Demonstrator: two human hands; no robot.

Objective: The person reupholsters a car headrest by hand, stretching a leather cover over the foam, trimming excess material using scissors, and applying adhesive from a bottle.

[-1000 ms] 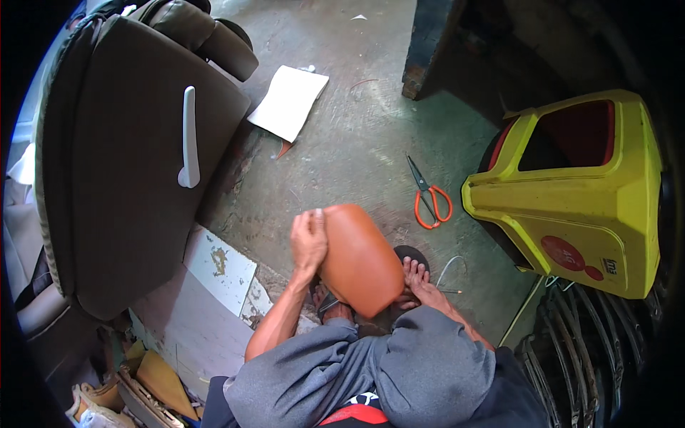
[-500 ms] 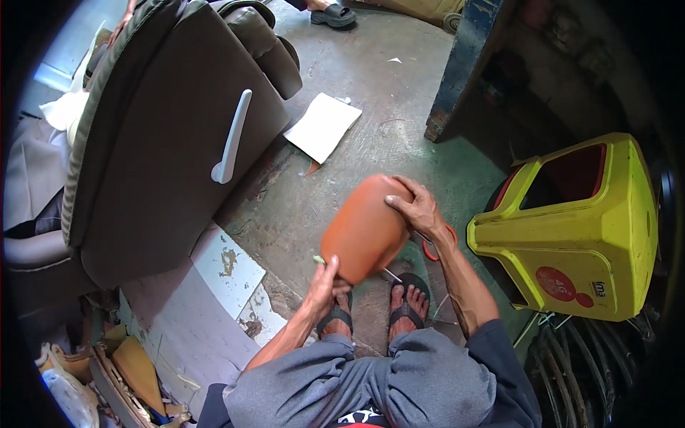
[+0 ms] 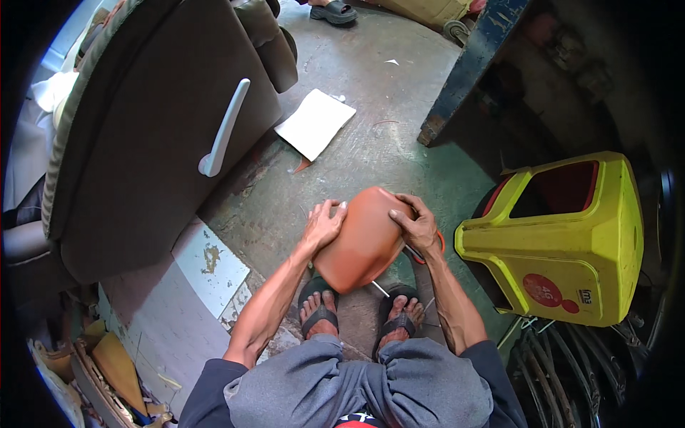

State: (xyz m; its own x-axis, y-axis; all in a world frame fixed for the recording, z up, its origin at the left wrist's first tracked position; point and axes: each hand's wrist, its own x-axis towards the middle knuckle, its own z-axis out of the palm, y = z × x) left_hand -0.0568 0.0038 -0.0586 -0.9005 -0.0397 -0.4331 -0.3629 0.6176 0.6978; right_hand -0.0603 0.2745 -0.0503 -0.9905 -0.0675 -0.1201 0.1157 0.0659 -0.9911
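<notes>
The orange-brown cushion (image 3: 362,242) is up in the person's two hands, just beyond their sandalled feet (image 3: 321,314), and a thin white rod (image 3: 380,288) pokes out at its five o'clock. At ten o'clock the left hand (image 3: 325,225) has its grip on the edge; at two o'clock the right hand (image 3: 419,225) grips the other side, thumb on top. Orange handles (image 3: 440,245) peek out behind the right wrist. Farther off, I see a white sheet (image 3: 316,123) on the floor (image 3: 399,164) at eleven, a dark brown chair (image 3: 153,143) at ten, a yellow bin (image 3: 531,242) at three.
</notes>
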